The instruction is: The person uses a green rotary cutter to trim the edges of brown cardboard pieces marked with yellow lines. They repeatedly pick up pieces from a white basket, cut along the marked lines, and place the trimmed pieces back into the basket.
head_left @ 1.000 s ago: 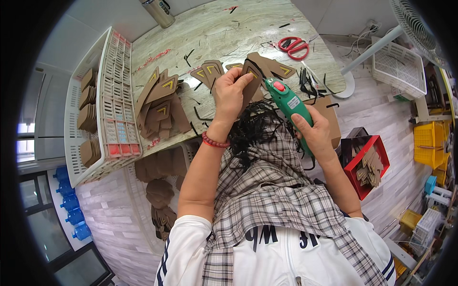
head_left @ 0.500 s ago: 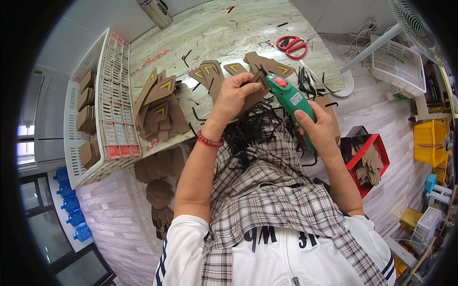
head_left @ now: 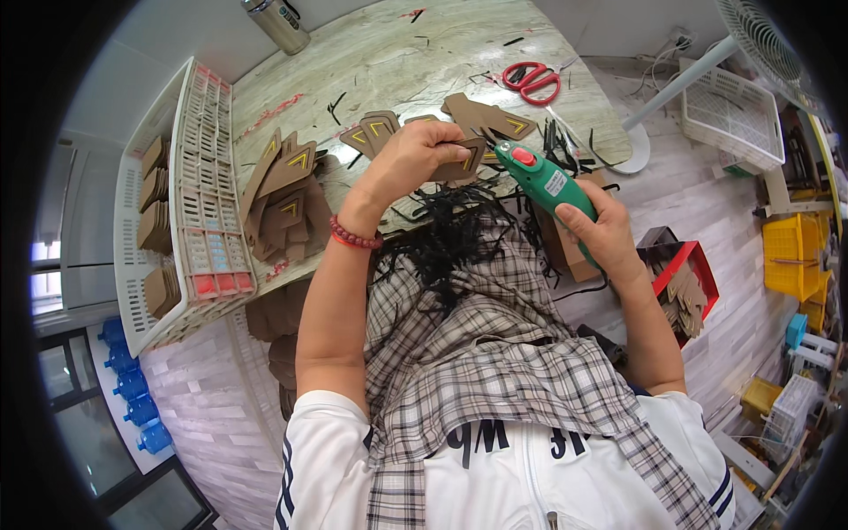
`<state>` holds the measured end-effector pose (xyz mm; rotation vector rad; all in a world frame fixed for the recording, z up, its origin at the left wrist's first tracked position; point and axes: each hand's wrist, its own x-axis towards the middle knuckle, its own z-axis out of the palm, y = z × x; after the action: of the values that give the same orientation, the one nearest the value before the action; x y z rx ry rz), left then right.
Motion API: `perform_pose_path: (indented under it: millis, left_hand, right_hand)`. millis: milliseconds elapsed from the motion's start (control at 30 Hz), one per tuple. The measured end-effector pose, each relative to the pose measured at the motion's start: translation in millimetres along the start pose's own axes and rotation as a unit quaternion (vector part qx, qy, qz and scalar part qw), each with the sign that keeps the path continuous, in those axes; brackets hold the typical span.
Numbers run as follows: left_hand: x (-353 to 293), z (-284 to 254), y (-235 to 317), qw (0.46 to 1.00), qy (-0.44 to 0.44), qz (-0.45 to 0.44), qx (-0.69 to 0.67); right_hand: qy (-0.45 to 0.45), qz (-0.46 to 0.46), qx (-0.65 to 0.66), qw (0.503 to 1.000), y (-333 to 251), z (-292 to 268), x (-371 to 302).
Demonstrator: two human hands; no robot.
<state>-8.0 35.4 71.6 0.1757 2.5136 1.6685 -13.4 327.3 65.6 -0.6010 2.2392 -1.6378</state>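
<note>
My left hand (head_left: 415, 157) grips a brown cardboard piece with a yellow chevron (head_left: 466, 162) above my lap. My right hand (head_left: 601, 231) holds a green glue gun with a red button (head_left: 543, 181), its nozzle touching the piece's right edge. A tangle of black cords (head_left: 450, 234) lies in my lap just below the piece. More brown chevron pieces (head_left: 371, 134) rest on the wooden table (head_left: 397, 62) beyond my left hand.
A heap of cardboard pieces (head_left: 284, 199) sits at the table's left beside a white plastic basket (head_left: 190, 212). Red scissors (head_left: 533, 81) lie at the far right, a metal flask (head_left: 278, 22) at the back. A red bin (head_left: 685, 287) and a fan stand (head_left: 680, 79) are on my right.
Both hands and the glue gun have shifted slightly toward me and lower. The nozzle now meets the cardboard piece's edge.
</note>
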Motion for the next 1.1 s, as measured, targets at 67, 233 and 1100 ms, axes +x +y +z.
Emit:
perform_pose_path:
  millis: [67, 233, 1100]
  left_hand:
    - [3, -2, 0, 0.999, -0.001, -0.004, 0.039]
    - [13, 4, -2, 0.999, -0.032, -0.025, 0.011]
    - [-5, 21, -55, 0.743, 0.478, 0.052, -0.465]
  right_hand:
    - [-0.002, -0.021, -0.021, 1.000, 4, -4, 2]
    - [-0.005, -0.027, -0.041, 0.999, 5, -8, 3]
    - [0.050, 0.036, 0.038, 0.997, -2, 72, 9]
